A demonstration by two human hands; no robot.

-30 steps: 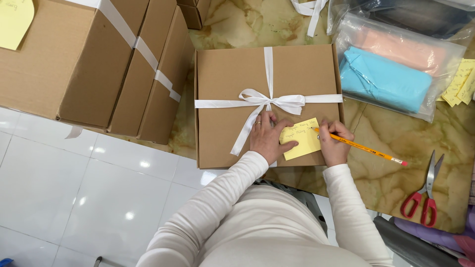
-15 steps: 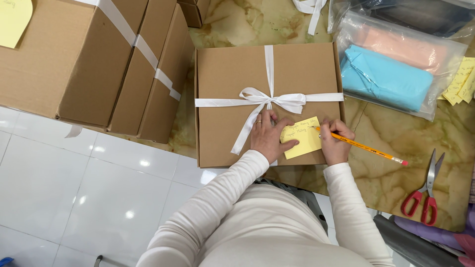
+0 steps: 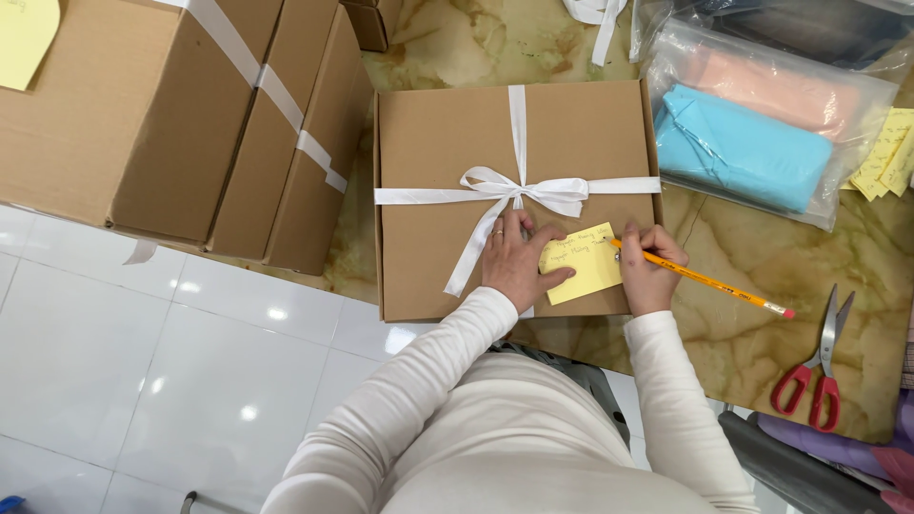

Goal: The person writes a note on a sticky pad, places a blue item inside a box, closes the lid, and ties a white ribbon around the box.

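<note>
Pinched in the right hand [image 3: 647,276], a yellow pencil [image 3: 709,282] touches its tip to the upper right corner of a yellow sticky note [image 3: 583,266], while the left hand [image 3: 514,262] lies flat and open on the note's left edge, pinning it down and clasping nothing. From one second ago to now, neither hand has left its place; only the pencil tip has crept slightly along the top line, which suggests the writing is under way and not finished.

Largest in view, a stack of brown cardboard cartons [image 3: 181,124] bound with white tape sits at the left of the marble table [image 3: 762,343]. At centre lies the flat brown cardboard gift box [image 3: 428,143], tied with a white ribbon [image 3: 519,190] knotted into a bow; the note rests on its lid, just below the bow. To the right, a clear plastic bag [image 3: 762,124] holds folded blue and peach fabric, with more yellow notes [image 3: 885,157] beside it. Red-handled scissors [image 3: 819,366] lie well apart at the table's right edge.
</note>
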